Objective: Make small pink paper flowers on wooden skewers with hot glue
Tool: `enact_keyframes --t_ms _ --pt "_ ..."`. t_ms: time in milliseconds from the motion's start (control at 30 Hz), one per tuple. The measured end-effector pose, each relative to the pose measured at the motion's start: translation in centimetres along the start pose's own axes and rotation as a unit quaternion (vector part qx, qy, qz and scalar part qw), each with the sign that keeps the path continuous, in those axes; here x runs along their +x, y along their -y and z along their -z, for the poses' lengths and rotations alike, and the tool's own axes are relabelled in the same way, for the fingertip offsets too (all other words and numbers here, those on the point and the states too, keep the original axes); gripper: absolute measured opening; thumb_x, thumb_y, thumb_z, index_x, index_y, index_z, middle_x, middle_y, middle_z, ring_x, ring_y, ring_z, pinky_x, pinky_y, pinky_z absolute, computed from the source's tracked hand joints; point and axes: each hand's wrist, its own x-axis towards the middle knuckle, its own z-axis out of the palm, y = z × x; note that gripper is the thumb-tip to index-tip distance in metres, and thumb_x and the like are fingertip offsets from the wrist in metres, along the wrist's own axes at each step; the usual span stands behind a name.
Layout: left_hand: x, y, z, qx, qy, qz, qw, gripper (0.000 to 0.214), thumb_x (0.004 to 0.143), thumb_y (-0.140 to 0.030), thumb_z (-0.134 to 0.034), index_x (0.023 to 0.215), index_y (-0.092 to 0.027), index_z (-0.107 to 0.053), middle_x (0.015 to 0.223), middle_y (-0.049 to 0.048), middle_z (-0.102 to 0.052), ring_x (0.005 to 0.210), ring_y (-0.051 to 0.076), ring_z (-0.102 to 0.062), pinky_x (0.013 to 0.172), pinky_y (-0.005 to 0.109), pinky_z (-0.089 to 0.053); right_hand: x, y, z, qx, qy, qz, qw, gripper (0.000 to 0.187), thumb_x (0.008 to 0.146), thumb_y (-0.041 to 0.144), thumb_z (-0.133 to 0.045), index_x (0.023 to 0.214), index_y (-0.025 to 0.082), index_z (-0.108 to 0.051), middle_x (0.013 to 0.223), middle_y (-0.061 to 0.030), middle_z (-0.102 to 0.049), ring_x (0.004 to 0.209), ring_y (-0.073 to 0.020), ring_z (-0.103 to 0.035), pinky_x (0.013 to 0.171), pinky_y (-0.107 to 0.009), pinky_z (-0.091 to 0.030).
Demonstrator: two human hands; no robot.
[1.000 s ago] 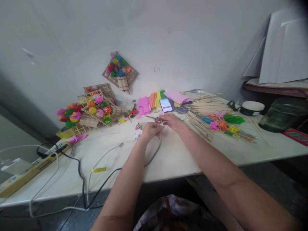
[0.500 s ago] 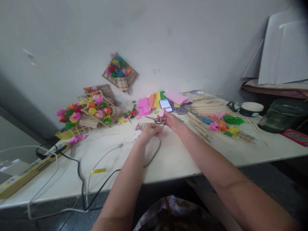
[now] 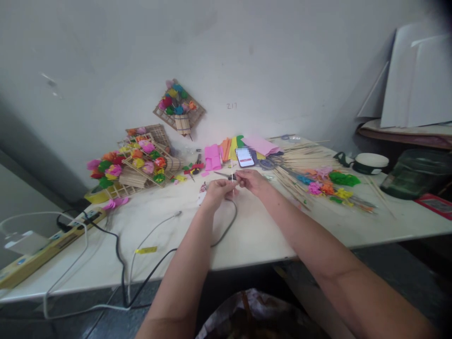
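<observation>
Above the middle of the table, my left hand (image 3: 221,189) is closed in a pinch around a thin pale stick (image 3: 232,178) that stands nearly upright. My right hand (image 3: 251,181) is closed too, its fingertips pressed together right beside the stick; what they pinch is too small to make out. Just behind my fingers lie dark-handled scissors (image 3: 222,174). A phone (image 3: 245,158) with its screen lit rests beyond my hands. Folded pink crepe paper (image 3: 212,157) and a light pink sheet (image 3: 260,145) lie near the phone.
Bamboo frames with paper flowers (image 3: 141,162) are piled at the left. Thin bamboo sticks (image 3: 310,154) and loose paper flowers (image 3: 323,188) spread to the right. A power strip (image 3: 67,240) and cables (image 3: 122,263) run along the left front. A green-tinted container (image 3: 406,174) stands far right.
The light pink piece that showed above my right fingertips is no longer visible there. The stick now rises upright between my hands, and my right hand has shifted slightly right.
</observation>
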Motion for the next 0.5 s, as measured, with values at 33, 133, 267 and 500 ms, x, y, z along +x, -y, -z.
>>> enact_keyframes --t_ms 33,133,267,500 --pt "0.1 0.0 0.2 -0.009 -0.014 -0.013 1.0 0.038 0.056 -0.045 -0.074 0.066 -0.01 -0.063 0.06 0.0052 -0.064 0.046 0.01 -0.055 0.047 0.022 -0.044 0.1 0.2 0.2 0.006 -0.025 0.003 1.0 0.018 0.056 0.022 -0.075 0.062 0.011 -0.063 0.048 0.0027 -0.053 0.042 -0.0039 -0.044 0.039 -0.016 -0.03" --pt "0.5 -0.2 1.1 -0.034 -0.085 -0.048 0.995 0.038 0.057 -0.046 -0.073 0.066 -0.01 -0.063 0.059 0.0047 -0.064 0.043 0.008 -0.053 0.044 0.021 -0.042 0.5 1.0 1.2 0.023 -0.116 0.02 0.993 0.015 0.058 0.017 -0.073 0.06 0.011 -0.06 0.045 0.0046 -0.05 0.037 -0.0015 -0.037 0.035 -0.015 -0.026" --pt "0.9 -0.6 3.0 -0.089 -0.191 -0.075 0.975 0.039 0.054 -0.045 -0.074 0.068 -0.011 -0.062 0.059 0.0036 -0.063 0.045 0.007 -0.053 0.043 0.019 -0.041 0.7 2.3 3.0 0.047 -0.218 0.047 0.974 0.015 0.065 0.015 -0.069 0.06 0.013 -0.055 0.044 0.0057 -0.05 0.035 -0.0014 -0.037 0.033 -0.013 -0.028" --pt "1.5 -1.8 5.9 -0.075 -0.302 -0.054 0.949 0.035 0.051 -0.037 -0.074 0.068 -0.01 -0.06 0.054 0.0022 -0.06 0.044 0.009 -0.053 0.044 0.02 -0.042 1.1 2.6 4.5 0.017 -0.316 0.054 0.947 0.016 0.078 0.018 -0.057 0.063 0.013 -0.056 0.044 0.004 -0.053 0.033 -0.003 -0.042 0.032 -0.013 -0.034"
